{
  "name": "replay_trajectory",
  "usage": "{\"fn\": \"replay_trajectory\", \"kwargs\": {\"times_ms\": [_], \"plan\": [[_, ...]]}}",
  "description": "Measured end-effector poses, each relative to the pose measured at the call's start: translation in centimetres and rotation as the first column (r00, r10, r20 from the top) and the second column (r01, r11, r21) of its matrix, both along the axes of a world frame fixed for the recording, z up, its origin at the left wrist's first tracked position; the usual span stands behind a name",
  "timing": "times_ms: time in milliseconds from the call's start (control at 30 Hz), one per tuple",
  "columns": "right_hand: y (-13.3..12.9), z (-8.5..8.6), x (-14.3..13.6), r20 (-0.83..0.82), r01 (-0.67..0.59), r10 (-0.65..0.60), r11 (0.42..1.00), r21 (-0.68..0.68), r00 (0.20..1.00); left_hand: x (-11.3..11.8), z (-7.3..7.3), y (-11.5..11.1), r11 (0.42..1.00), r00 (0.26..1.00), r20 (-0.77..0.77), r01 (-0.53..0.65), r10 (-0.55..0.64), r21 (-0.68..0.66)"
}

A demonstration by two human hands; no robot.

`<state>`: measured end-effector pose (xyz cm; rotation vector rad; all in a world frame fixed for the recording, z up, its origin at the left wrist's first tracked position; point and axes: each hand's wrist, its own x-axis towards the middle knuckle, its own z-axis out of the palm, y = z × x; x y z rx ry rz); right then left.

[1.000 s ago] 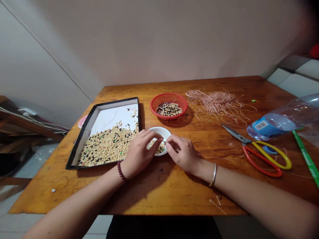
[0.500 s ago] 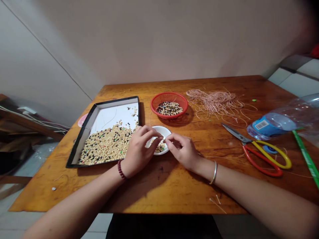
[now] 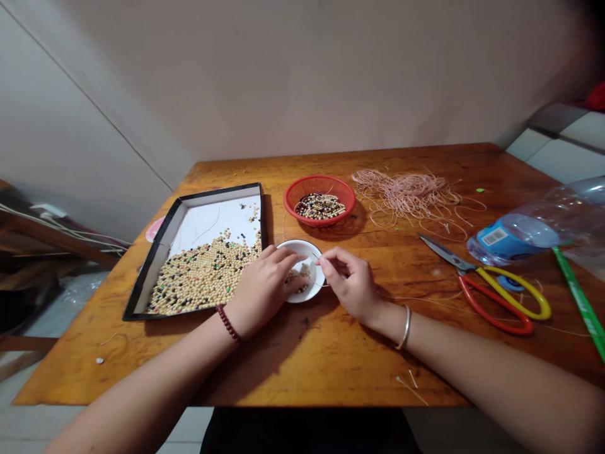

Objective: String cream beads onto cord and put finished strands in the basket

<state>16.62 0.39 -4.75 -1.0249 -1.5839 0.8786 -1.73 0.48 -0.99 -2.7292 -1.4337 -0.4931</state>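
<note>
My left hand [image 3: 267, 280] reaches over the left side of a small white bowl [image 3: 316, 290], thumb and index finger apart, with nothing visible between them. Small beads [image 3: 299, 281], mostly cream, lie in the bowl, partly hidden by these fingers. At the bowl's right rim, my right hand [image 3: 350, 282] pinches a thin dark needle [image 3: 316, 256] pointing left over the bowl. A fine thread [image 3: 418, 299] runs across the table to the right from beneath the right hand.
A black-edged tray [image 3: 137, 277] of beads stands left. Behind the bowl is a red basket [image 3: 293, 208] of beads. Tangled pink cord [image 3: 406, 192], scissors [image 3: 477, 271], a plastic bottle [image 3: 515, 236] and a green strip [image 3: 579, 296] lie right. A wall rises behind the table.
My hands have moved apart. The left fingers have lowered and spread over the beads, while the right has shifted slightly right and up, with the needle now showing.
</note>
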Motion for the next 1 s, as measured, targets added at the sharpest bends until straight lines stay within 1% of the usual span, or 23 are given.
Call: {"fn": "replay_trajectory", "kwargs": {"times_ms": [133, 233, 400, 667, 800, 1000], "plan": [[-0.31, 0.37, 0.10, 0.051, 0.021, -0.024, 0.997, 0.071, 0.998, 0.11, 0.09, -0.18, 0.999, 0.998, -0.030, 0.047, -0.047, -0.019], [-0.51, 0.66, 0.21, 0.078, 0.035, -0.043, 0.993, 0.112, 0.996, 0.13, 0.21, -0.23, 0.998, 0.998, -0.031, 0.050, -0.051, -0.049], [-0.67, 0.97, 0.29, 0.124, 0.014, -0.032, 0.989, 0.145, 0.992, 0.29, 0.48, -0.34, 0.995, 0.996, -0.073, 0.041, -0.047, -0.089], [-0.91, 0.95, 0.49, 0.085, 0.075, -0.094, 0.975, 0.209, 0.992, 0.46, 0.59, -0.43, 0.996, 0.988, -0.146, 0.036, -0.049, -0.085], [-0.87, 0.96, 0.47, 0.095, 0.068, -0.090, 0.975, 0.214, 0.991, 0.43, 0.51, -0.44, 0.996, 0.988, -0.148, 0.040, -0.052, -0.081], [-0.76, 0.92, 0.42, 0.156, 0.006, -0.036, 0.981, 0.193, 0.987, 0.40, 0.37, -0.47, 0.997, 0.988, -0.146, 0.041, -0.049, -0.059]]}}
